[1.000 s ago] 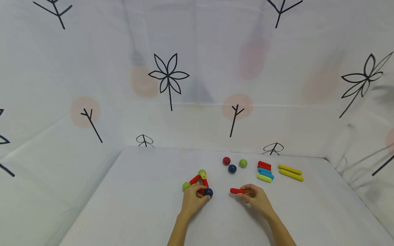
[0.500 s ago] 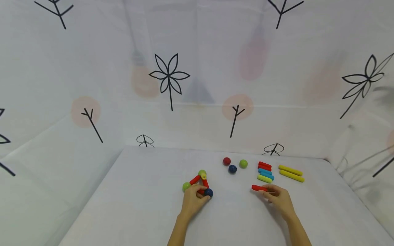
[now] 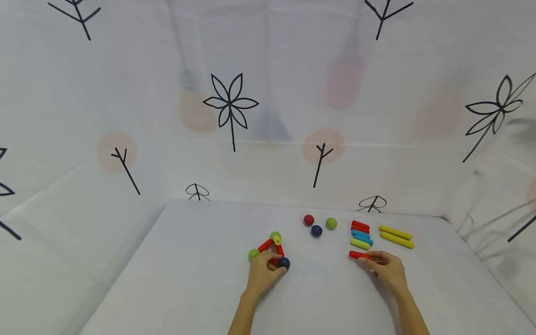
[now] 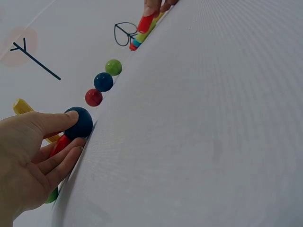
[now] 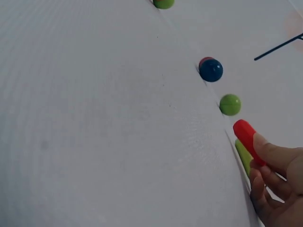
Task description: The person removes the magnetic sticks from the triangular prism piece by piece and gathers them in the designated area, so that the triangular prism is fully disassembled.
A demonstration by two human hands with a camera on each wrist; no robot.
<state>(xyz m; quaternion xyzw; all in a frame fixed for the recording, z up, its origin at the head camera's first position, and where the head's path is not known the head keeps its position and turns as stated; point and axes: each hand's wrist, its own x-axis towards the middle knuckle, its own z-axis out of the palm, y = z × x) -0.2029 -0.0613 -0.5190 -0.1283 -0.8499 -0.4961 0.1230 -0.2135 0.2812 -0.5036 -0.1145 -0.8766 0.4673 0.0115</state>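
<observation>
My left hand [image 3: 263, 275] holds a triangle built of balls and rods by its dark blue ball [image 3: 284, 263]. In the left wrist view the thumb presses that ball, and the other fingers lie along a red rod. Two green balls [image 3: 253, 254] form the other corners, joined by red rods [image 3: 265, 245]. A yellow rod [image 4: 22, 107] sticks up from the far corner. Part of the triangle is hidden behind the fingers. Off to the right, my right hand [image 3: 387, 271] pinches a loose red rod [image 3: 359, 255] between thumb and fingers, just in front of the short rods.
Behind the hands lie a red ball [image 3: 308, 220], a blue ball [image 3: 316, 231] and a green ball [image 3: 331, 224]. Short red, blue [image 3: 362, 233] and yellow-green rods [image 3: 360, 244] lie in a row. Two long yellow rods [image 3: 396, 240] are farther right. A patterned cloth backs the white table [image 3: 188, 279].
My right hand has carried the red rod rightward, away from the triangle and close to the row of short rods. The left hand has stayed in place on the triangle.
</observation>
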